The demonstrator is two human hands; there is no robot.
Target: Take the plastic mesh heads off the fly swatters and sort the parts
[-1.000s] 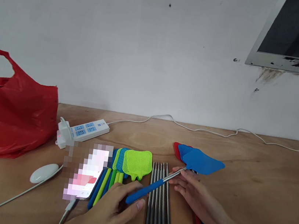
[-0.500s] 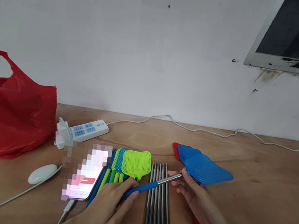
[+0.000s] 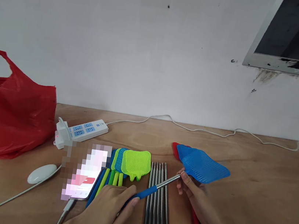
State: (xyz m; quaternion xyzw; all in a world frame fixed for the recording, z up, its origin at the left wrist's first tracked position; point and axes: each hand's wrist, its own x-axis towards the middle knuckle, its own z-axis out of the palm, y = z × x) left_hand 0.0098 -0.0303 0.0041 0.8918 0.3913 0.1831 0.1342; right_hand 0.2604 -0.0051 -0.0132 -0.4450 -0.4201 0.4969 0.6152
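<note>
My left hand point(image 3: 108, 204) is closed round the blue grip point(image 3: 147, 192) of a fly swatter, and a silver metal rod point(image 3: 169, 180) runs from the grip up to the right. With thumb and fingers, my right hand point(image 3: 196, 194) pinches the far end of that rod, at the neck of a blue mesh swatter head point(image 3: 205, 167). Whether rod and head are joined is hidden by the fingers. Beneath the held swatter lie several loose metal rods point(image 3: 155, 205) side by side. More blue and red swatter parts are partly covered by my right hand and the held head.
Overlapping green and blue swatter heads point(image 3: 137, 162) lie beside several green and blue grips point(image 3: 103, 181). Left of them are a lit phone point(image 3: 93, 171) on a cable, a white computer mouse point(image 3: 42, 173), a power strip point(image 3: 90, 129) and a red plastic bag point(image 3: 12, 115).
The blue grip and rod have shifted slightly right in my left hand's hold. The blue head has come a little left and up, and my right fingers have closed nearer its neck.
</note>
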